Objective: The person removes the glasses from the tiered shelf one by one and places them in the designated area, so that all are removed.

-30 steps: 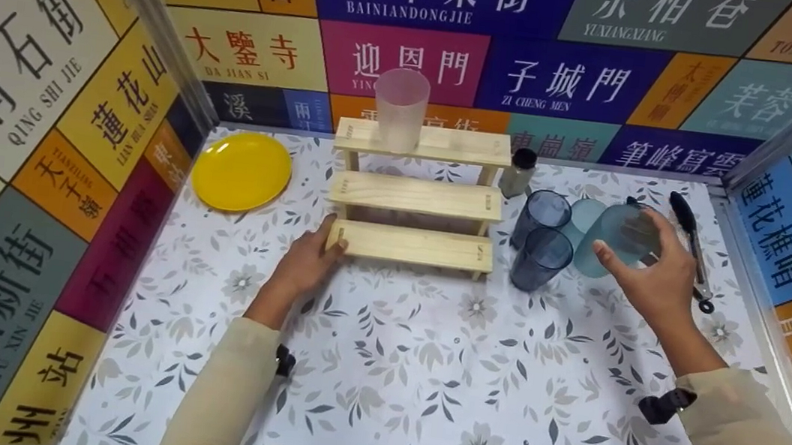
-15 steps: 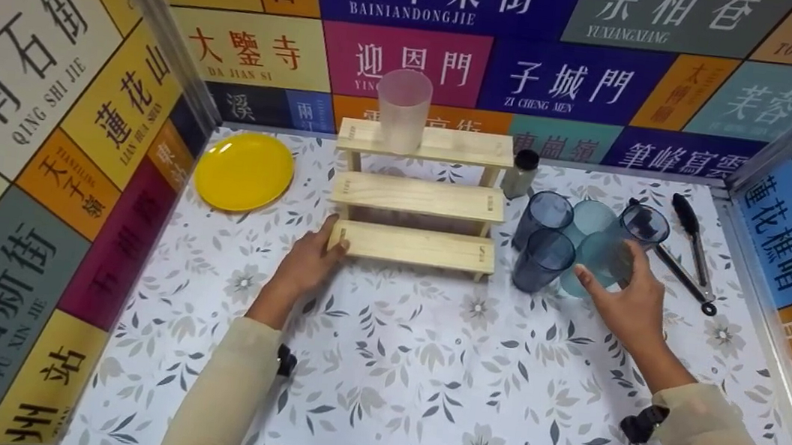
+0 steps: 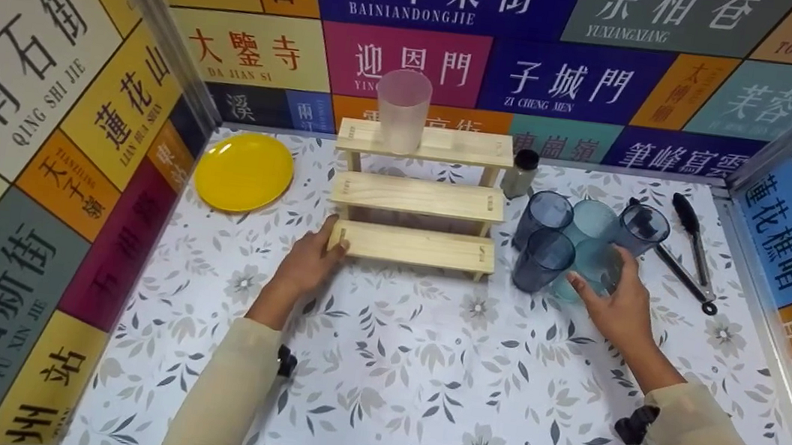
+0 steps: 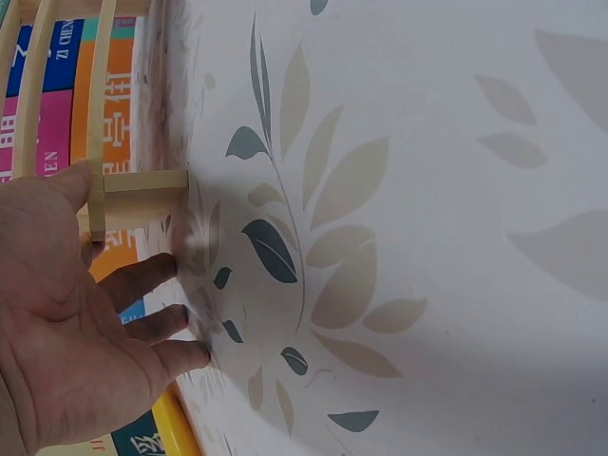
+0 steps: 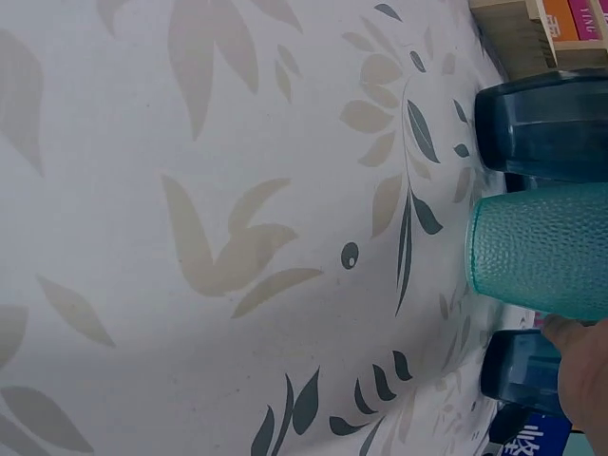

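Note:
My right hand (image 3: 626, 304) holds a teal textured cup (image 3: 593, 268), thumb on one side and fingers on the other. In the right wrist view this teal cup (image 5: 541, 252) stands between two dark blue cups (image 5: 546, 128), with part of my hand (image 5: 584, 385) beside it. Another teal cup (image 3: 595, 218) is just behind it in the head view. With thumb and a finger, my left hand (image 3: 308, 264) grips the left end of the lowest board of a three-step wooden rack (image 3: 412, 246). The other left fingers are spread in the left wrist view. A frosted clear cup (image 3: 402, 114) stands on the top step.
Dark blue cups (image 3: 544, 262) crowd the held cup's left side, and another blue cup (image 3: 643, 224) stands behind right. Tongs (image 3: 691, 251) lie farther right. A dark-capped shaker (image 3: 520, 175) is beside the rack; a yellow plate (image 3: 243, 172) lies left. Printed walls enclose the table.
My right hand has brought the teal cup left and toward me, down beside the dark blue cups, uncovering the rear blue cup. My left hand has stayed on the rack.

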The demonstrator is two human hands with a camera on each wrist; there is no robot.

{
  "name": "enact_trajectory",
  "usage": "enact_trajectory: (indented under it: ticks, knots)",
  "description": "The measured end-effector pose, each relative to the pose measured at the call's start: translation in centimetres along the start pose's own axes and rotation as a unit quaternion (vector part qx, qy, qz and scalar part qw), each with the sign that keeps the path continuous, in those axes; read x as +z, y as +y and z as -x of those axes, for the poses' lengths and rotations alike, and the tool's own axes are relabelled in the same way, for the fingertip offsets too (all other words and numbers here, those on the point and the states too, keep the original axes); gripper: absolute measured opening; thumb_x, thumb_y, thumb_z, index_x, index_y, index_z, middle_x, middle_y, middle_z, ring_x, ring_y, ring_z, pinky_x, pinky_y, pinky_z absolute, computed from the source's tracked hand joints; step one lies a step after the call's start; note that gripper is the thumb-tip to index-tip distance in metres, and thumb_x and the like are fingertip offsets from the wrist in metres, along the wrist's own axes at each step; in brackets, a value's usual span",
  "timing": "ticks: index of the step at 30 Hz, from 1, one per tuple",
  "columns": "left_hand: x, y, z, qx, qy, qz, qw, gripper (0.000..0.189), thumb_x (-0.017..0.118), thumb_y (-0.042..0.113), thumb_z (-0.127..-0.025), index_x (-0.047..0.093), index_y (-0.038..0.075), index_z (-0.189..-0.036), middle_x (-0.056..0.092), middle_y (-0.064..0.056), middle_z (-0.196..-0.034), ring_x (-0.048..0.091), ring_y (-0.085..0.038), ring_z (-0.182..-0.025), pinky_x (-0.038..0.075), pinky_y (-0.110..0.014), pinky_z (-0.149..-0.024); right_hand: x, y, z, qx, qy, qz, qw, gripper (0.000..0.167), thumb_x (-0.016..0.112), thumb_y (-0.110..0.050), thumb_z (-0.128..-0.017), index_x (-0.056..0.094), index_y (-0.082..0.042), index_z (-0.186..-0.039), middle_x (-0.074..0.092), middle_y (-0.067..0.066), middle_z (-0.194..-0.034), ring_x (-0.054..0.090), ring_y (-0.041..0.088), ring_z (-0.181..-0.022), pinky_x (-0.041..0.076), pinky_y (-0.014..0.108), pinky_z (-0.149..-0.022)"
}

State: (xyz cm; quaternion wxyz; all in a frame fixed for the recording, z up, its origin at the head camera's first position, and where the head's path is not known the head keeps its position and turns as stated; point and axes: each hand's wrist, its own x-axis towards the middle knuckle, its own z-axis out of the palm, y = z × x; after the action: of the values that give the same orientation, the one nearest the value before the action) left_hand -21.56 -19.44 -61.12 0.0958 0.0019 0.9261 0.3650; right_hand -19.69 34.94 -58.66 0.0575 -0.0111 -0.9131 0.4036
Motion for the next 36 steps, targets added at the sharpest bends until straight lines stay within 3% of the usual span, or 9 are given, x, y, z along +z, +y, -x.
enact_trajectory:
  ticks: [8,17,24,30,36]
  knots:
    - [-0.1,-0.2,0.0,0.006,0.002,0.001,1.0,0.075,0.043,0.056,-0.117,0.021,0.02,-0.179,0.047,-0.037,-0.165,0.046,-0.057,-0.153,0.036,-0.073,-0.124,-0.1,0.0,-0.2,0.007,-0.003,-0.003,1.0,0.103,0.082,-0.054,-0.098,0.026,-0.012,-0.173,0.039,0.03,-0.173,0.045,0.058,-0.152,0.042,0.075,-0.115]
    - [-0.3,-0.1,-0.1,-0.003,-0.005,0.005,1.0,0.077,0.043,0.058,-0.117,0.017,0.021,-0.18,0.044,-0.033,-0.17,0.042,-0.053,-0.158,0.035,-0.069,-0.127,-0.9,-0.9,-0.3,-0.001,-0.013,-0.02,0.9997,0.11,0.083,-0.051,-0.099,0.017,-0.013,-0.178,0.031,0.018,-0.182,0.033,0.049,-0.165,0.037,0.072,-0.124]
    - [-0.3,-0.3,-0.3,-0.008,-0.015,0.011,0.9998,0.08,0.043,0.06,-0.116,0.015,0.021,-0.18,0.04,-0.032,-0.172,0.038,-0.054,-0.161,0.032,-0.07,-0.129,-2.0,-2.0,-1.1,-0.036,0.013,-0.042,0.9984,0.105,0.084,-0.041,-0.1,0.02,-0.011,-0.178,0.035,0.016,-0.18,0.038,0.041,-0.165,0.036,0.057,-0.131]
    - [0.0,-0.9,-0.6,0.009,-0.007,0.006,0.9999,0.085,0.036,0.072,-0.113,0.021,0.021,-0.179,0.049,-0.034,-0.165,0.047,-0.054,-0.154,0.039,-0.073,-0.121,-2.9,-4.0,-2.5,-0.057,0.033,-0.033,0.9973,0.1,0.085,-0.037,-0.1,0.027,-0.013,-0.177,0.042,0.015,-0.176,0.044,0.038,-0.162,0.04,0.041,-0.131]
    - [-0.2,0.1,0.1,-0.003,-0.01,0.018,0.9998,0.077,0.044,0.057,-0.117,0.018,0.02,-0.179,0.043,-0.034,-0.17,0.04,-0.055,-0.159,0.034,-0.071,-0.127,-2.9,-7.2,-4.6,-0.08,0.043,-0.034,0.9953,0.099,0.086,-0.039,-0.099,0.03,-0.016,-0.176,0.045,0.013,-0.174,0.045,0.034,-0.162,0.039,0.052,-0.13]
